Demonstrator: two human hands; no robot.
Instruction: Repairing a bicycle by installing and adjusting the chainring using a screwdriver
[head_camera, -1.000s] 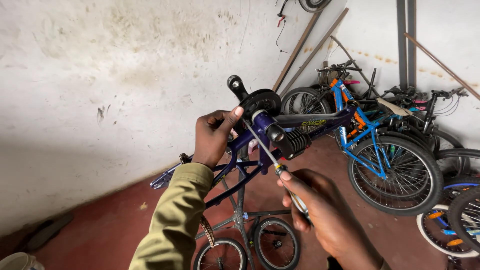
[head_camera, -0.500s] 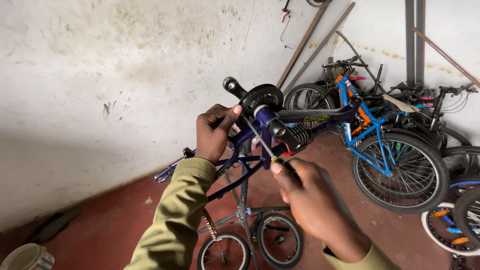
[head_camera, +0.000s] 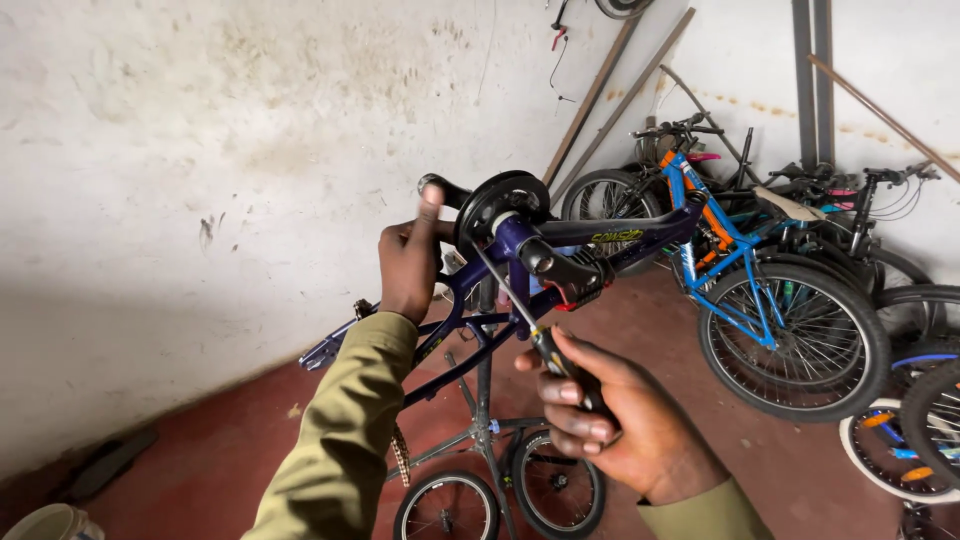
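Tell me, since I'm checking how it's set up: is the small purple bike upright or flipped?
Flipped. The purple bike frame has its black chainring and pedal up by the hands, while small wheels sit low near the floor.

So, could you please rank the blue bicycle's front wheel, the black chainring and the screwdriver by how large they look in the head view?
1. Blue bicycle's front wheel: largest, though farther off.
2. Screwdriver, in the right hand.
3. Black chainring, beside the left hand; close to the screwdriver, so that order is unsure.
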